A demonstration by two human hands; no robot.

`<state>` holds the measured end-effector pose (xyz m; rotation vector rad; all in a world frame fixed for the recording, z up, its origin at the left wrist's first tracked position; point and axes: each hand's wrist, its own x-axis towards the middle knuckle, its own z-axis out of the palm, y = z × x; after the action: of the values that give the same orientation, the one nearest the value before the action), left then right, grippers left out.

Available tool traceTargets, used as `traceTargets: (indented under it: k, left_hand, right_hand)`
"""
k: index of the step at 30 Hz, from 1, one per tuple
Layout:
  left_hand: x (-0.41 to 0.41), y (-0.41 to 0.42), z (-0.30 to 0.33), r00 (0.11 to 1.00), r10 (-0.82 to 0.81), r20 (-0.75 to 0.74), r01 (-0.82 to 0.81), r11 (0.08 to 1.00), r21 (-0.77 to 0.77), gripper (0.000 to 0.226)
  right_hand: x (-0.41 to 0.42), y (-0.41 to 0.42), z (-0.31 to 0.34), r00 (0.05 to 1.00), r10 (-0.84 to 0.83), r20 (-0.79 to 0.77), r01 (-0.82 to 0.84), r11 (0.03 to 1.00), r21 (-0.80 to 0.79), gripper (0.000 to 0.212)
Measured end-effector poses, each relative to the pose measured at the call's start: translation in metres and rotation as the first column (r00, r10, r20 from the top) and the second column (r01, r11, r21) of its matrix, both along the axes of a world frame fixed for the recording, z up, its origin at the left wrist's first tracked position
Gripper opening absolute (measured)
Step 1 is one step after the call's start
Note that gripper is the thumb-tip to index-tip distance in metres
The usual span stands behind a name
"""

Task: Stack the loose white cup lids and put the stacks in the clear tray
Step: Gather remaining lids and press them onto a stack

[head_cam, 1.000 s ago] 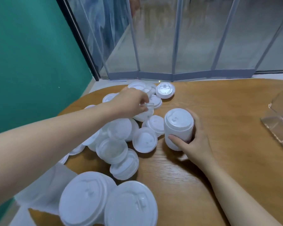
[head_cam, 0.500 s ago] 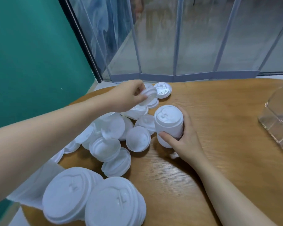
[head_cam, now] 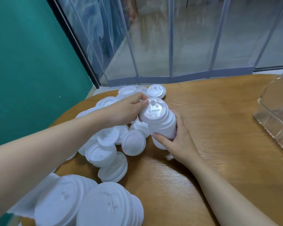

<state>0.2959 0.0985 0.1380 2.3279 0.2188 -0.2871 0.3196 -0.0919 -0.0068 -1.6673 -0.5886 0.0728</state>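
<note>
1. Down comes the left hand from above the pile a moment ago, and the lid it pinched now sits on top of the stack, thumb and fingers closed on its rim.
2. Right hand wraps the stack's side, thumb low across the near side, fingers curled round the far side, steadying it on the table.
3. These lids look light, thin and springy; they should nest easily but slip and crush if squeezed. Best held at the rim, and the stack round its side walls.
4. Just left of the stack lies the loose pile, lids overlapping at all angles, one more lid flat beyond it.
5. Two finished stacks lie close to the camera at the bottom, on their sides.
6. Clear tray waits well apart at the right edge; nothing visible in it yet.
7. Round wooden tabletop, grain showing; teal wall to the left, glass panels behind.
</note>
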Motion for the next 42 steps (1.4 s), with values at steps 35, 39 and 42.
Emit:
traceTargets:
  k: [35, 39, 42]
  left_hand:
    - [0.017, 0.001, -0.008, 0.989, -0.151, -0.002, 0.145, 0.944, 0.295, 0.039]
    - [0.014, 0.047, 0.018, 0.983, -0.121, 0.136, 0.038, 0.868, 0.496, 0.025]
    - [0.012, 0.088, 0.024, 0.987, -0.09, 0.13, -0.002, 0.817, 0.576, 0.024]
  right_hand:
    - [0.002, 0.0, -0.006, 0.991, -0.004, 0.132, 0.012, 0.998, -0.059, 0.096]
    - [0.0, 0.001, -0.004, 0.993, -0.001, 0.122, 0.007, 0.999, -0.044, 0.091]
    - [-0.001, 0.001, -0.004, 0.993, 0.007, 0.116, -0.002, 0.999, -0.037, 0.091]
